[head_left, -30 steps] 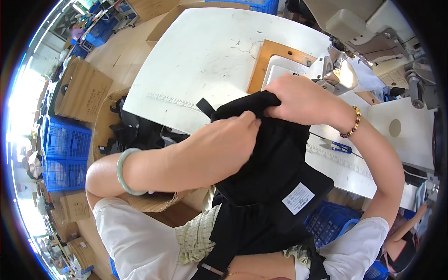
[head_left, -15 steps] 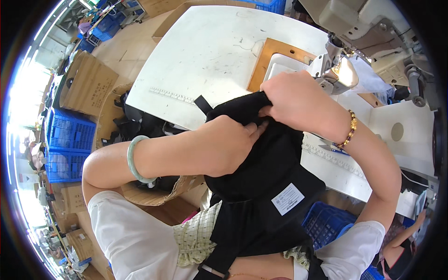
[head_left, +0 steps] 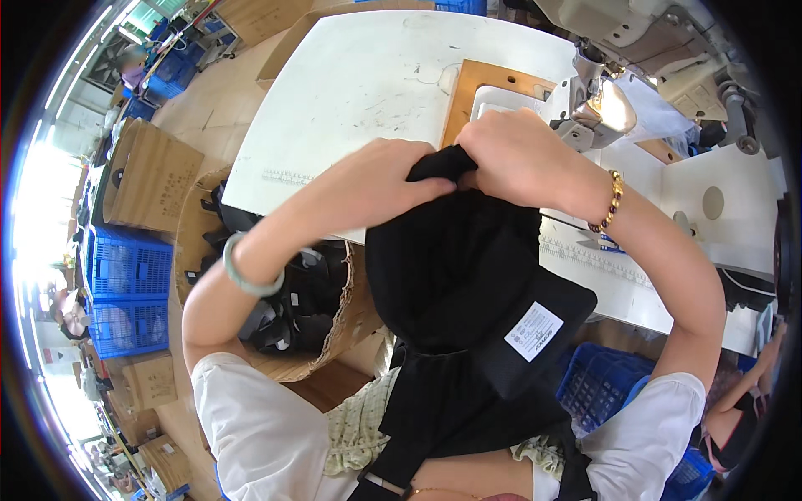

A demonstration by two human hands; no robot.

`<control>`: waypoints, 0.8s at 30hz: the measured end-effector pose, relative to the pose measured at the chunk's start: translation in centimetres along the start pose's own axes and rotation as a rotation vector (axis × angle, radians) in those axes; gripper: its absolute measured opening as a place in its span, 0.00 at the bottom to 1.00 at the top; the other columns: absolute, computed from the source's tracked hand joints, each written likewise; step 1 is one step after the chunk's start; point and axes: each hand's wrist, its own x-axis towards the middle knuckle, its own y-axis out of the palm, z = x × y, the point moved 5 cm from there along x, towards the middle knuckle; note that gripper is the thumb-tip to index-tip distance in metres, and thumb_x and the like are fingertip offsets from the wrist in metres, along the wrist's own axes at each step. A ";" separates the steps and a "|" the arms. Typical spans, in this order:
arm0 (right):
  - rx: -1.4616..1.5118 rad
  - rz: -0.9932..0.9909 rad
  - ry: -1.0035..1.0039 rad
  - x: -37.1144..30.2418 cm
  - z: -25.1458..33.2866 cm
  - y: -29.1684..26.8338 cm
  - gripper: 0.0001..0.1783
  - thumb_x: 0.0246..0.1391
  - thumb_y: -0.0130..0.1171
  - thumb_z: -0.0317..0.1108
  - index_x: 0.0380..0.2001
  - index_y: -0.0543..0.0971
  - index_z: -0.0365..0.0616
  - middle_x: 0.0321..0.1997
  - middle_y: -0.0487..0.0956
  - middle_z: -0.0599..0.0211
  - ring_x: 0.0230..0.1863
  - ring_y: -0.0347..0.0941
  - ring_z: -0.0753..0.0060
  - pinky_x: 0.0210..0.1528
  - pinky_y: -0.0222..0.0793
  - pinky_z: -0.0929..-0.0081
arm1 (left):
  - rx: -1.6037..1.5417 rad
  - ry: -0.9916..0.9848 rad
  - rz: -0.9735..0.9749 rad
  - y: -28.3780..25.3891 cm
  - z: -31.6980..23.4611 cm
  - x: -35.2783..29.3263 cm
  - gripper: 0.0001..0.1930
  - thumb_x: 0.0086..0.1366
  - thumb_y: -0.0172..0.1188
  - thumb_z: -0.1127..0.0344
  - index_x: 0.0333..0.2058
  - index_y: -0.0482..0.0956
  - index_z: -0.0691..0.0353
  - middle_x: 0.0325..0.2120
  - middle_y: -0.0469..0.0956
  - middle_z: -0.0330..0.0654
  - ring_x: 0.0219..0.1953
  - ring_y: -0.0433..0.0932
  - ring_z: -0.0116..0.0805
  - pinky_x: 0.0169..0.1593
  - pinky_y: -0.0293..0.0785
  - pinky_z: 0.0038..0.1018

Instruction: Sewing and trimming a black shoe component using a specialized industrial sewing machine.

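Note:
A black fabric piece [head_left: 455, 250], pouch-like and soft, hangs bunched between my hands over the table's near edge. A white printed label [head_left: 533, 331] sits on its lower right flap. My left hand [head_left: 388, 179] pinches the top edge of the fabric between thumb and fingers. Right beside it, my right hand [head_left: 514, 159] grips the same folded edge, its fingertips partly hidden in the cloth. The lower part of the fabric merges with black cloth and straps across my lap, so I cannot tell where it ends.
A sewing machine [head_left: 597, 117] stands just beyond my right hand on the white table [head_left: 351, 92]. Small scissors [head_left: 597, 243] lie on the right, near a ruler strip [head_left: 597, 265]. A cardboard box [head_left: 355, 309] of black pieces is at left; a blue crate [head_left: 606, 384] is below right.
My left hand has moved up and away from me, to the top edge beside my right hand. The black fabric's upper edge is now folded between both hands, and its labelled flap has swung slightly right.

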 end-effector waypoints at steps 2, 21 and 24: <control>-0.015 -0.002 0.014 -0.4 0.2 -0.1 0.06 0.32 0.58 0.29 0.14 0.76 0.37 0.18 0.75 0.53 0.23 0.75 0.56 0.25 0.69 0.67 | -0.215 -0.083 0.389 2.2 1.0 0.4 0.16 0.51 0.60 0.63 0.36 0.73 0.67 0.27 0.76 0.49 0.30 0.74 0.44 0.37 0.68 0.31; -0.257 -0.935 -0.012 2.1 1.2 -4.3 0.21 0.28 0.56 0.24 0.35 0.73 0.41 0.24 0.66 0.72 0.25 0.65 0.75 0.32 0.60 0.78 | 0.709 0.603 -0.744 -5.3 0.3 1.3 0.23 0.42 0.55 0.74 0.42 0.71 0.65 0.36 0.73 0.44 0.40 0.72 0.38 0.39 0.69 0.29; -0.215 -0.918 -0.031 2.1 -0.8 -0.9 0.35 0.18 0.60 0.23 0.43 0.73 0.45 0.25 0.66 0.70 0.24 0.64 0.68 0.32 0.60 0.75 | 0.342 0.673 -0.894 -0.4 0.7 -2.0 0.14 0.45 0.60 0.72 0.33 0.72 0.63 0.33 0.74 0.45 0.38 0.73 0.42 0.40 0.68 0.33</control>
